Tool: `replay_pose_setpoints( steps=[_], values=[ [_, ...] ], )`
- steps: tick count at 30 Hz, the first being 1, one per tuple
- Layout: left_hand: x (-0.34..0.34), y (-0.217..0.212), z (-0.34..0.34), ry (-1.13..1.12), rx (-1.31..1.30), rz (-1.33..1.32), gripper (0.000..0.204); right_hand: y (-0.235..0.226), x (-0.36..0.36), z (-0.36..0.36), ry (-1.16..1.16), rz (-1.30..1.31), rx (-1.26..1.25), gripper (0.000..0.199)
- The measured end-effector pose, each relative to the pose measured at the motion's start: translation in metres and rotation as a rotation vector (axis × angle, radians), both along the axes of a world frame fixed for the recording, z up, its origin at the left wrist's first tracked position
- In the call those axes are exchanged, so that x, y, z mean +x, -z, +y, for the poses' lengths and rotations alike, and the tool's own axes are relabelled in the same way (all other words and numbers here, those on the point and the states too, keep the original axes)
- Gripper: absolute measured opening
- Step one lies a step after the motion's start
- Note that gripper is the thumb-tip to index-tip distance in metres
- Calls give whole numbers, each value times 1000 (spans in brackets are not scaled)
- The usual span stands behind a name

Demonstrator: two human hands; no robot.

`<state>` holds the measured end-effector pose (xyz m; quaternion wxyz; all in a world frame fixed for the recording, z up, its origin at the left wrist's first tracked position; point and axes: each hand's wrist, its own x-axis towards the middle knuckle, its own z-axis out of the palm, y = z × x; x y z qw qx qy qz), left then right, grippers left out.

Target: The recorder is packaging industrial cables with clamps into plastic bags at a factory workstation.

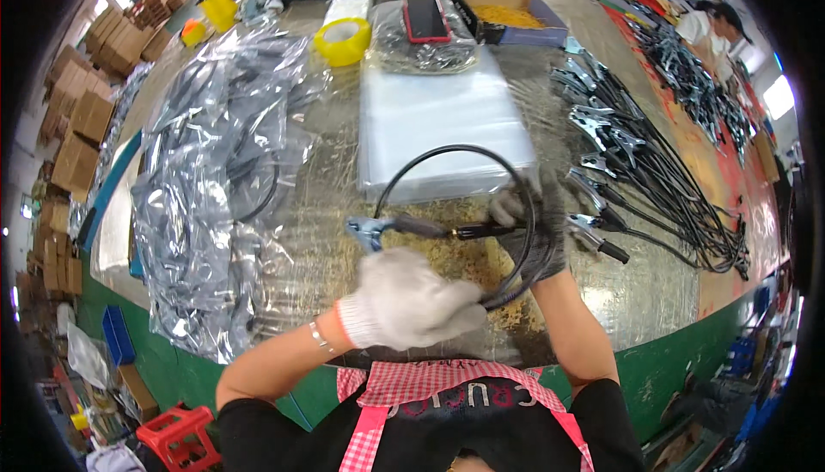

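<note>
Cable (pixel 468 147), black, gathered in a broad loop above the near middle of the workbench (pixel 318 176), between both hands. Spring clamp (pixel 368 233) with metallic bluish jaws at the loop's left side; its dark handle points right, toward a brass-coloured fitting (pixel 453 233) and a black length running to the right hand.

Left hand (pixel 417 300), white knit glove with orange cuff edge: fingers bent and drawn together, pinching the loop's lower run; fingertips blurred. Metal bracelet (pixel 320 336) on that wrist. Right hand (pixel 543 230), dark grey glove: fingers curled about the loop's right side, part of the grip hidden by cable.

Just beyond the loop: stack of clear plastic bags (pixel 438 111), flat. At its far end, a clear-wrapped bundle (pixel 387 47) with a red-edged phone (pixel 427 21) on top. Left of that, yellow tape roll (pixel 344 56); right, open carton (pixel 543 32) of yellow rubber bands (pixel 507 15).

Left side of bench: heap of bagged cables (pixel 215 171), glossy film. Right side: row of loose clamp cables (pixel 666 193), clamp ends toward the stack.

Farther right, a red-topped table (pixel 760 201) with more clamps (pixel 687 77); another person (pixel 713 38) beside it. Left background: brown cardboard boxes (pixel 82 141), red plastic stool (pixel 180 438) on green floor.
</note>
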<state>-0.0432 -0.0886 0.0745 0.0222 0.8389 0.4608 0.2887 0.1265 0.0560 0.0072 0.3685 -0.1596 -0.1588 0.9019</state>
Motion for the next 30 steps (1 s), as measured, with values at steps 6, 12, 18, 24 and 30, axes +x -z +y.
replay_pose_setpoints(
  steps=[6,12,18,24,30],
  values=[
    [5,89,-31,333,-159,218,45,51,1,-13,89,-822,640,27],
    [-9,77,-30,352,-143,59,28,42,3,-8,60,-1430,1847,27],
    [-21,92,-58,-1013,-101,-588,38,51,14,-26,93,-1462,1854,52],
    [5,78,-14,-452,-160,-195,34,47,-13,-30,45,-1142,1523,33],
    [-17,81,-1,-453,-233,-24,50,62,-11,-28,323,-1496,1758,20]
  ],
)
